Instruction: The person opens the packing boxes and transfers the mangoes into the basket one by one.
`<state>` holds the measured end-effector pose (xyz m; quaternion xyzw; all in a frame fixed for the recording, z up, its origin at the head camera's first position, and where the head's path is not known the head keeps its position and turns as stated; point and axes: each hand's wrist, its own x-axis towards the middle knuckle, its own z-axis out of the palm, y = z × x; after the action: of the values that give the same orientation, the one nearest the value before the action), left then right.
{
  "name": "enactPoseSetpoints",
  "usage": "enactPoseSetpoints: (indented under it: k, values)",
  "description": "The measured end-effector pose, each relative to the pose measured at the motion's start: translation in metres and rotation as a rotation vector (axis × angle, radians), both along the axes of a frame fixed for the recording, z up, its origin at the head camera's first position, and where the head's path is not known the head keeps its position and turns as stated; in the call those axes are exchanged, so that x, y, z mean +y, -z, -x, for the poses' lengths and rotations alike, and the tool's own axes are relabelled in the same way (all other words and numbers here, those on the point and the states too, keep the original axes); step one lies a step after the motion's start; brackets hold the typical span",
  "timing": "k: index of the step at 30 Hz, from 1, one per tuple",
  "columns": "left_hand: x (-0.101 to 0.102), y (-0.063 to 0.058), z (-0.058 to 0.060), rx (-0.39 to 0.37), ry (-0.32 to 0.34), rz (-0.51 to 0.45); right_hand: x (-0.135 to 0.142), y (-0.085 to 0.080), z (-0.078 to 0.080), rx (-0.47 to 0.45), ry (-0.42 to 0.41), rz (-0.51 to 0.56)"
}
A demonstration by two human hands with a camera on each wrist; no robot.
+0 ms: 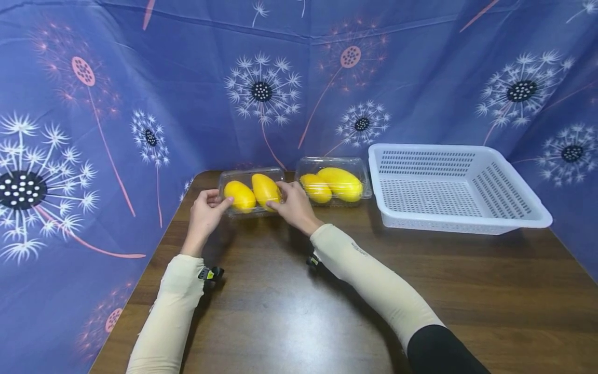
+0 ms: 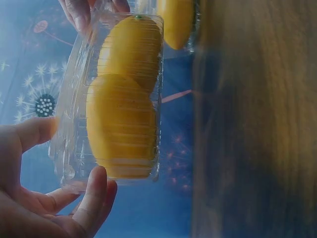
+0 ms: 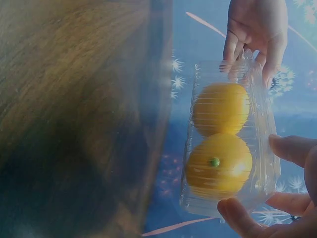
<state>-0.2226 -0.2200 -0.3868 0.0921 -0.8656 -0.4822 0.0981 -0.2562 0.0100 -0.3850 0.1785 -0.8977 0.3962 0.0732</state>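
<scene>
A clear plastic clamshell box (image 1: 249,209) with two yellow mangoes (image 1: 240,196) inside is held between both hands near the table's far left corner. My left hand (image 1: 205,215) grips its left end, the thumb on the near upper edge. At the opposite end my right hand (image 1: 295,206) pinches the box between thumb and fingers. Ribbed walls of the box (image 2: 72,134) show in the left wrist view, the mangoes lying one behind the other. A green stem dot marks one mango (image 3: 219,166) in the right wrist view.
A second clear box (image 1: 366,179) with two mangoes (image 1: 343,184) stands just right of the held one. Beside it is a white perforated plastic basket (image 1: 460,224). A blue dandelion-print cloth (image 1: 187,67) hangs behind the brown wooden table (image 1: 299,311).
</scene>
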Motion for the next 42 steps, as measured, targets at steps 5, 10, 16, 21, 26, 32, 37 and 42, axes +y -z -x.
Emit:
enactPoseSetpoints:
  k: [5,10,16,21,26,32,37,42]
  values:
    - [0.004,-0.007,-0.005,0.002,0.001,0.021,0.006,-0.005,-0.005,0.036,-0.002,0.023]
    - [0.009,-0.012,-0.009,0.008,0.008,0.007,0.012,-0.007,-0.011,0.044,-0.004,0.037]
    - [0.014,-0.015,-0.013,0.007,0.019,0.008,0.022,-0.009,-0.018,0.035,-0.019,0.084]
    - [0.018,-0.017,-0.018,-0.011,0.038,0.004,0.032,-0.010,-0.024,0.011,-0.031,0.129]
    - [0.022,-0.019,-0.022,-0.011,0.077,0.013,0.044,-0.013,-0.031,-0.017,-0.040,0.176]
    - [0.024,-0.021,-0.029,-0.031,0.137,0.021,0.055,-0.013,-0.038,0.005,-0.049,0.180]
    - [0.028,-0.024,-0.034,-0.038,0.175,0.079,0.065,-0.010,-0.043,0.020,-0.055,0.177]
    - [0.038,-0.021,-0.037,-0.050,0.211,0.084,0.079,-0.005,-0.051,0.009,-0.048,0.177]
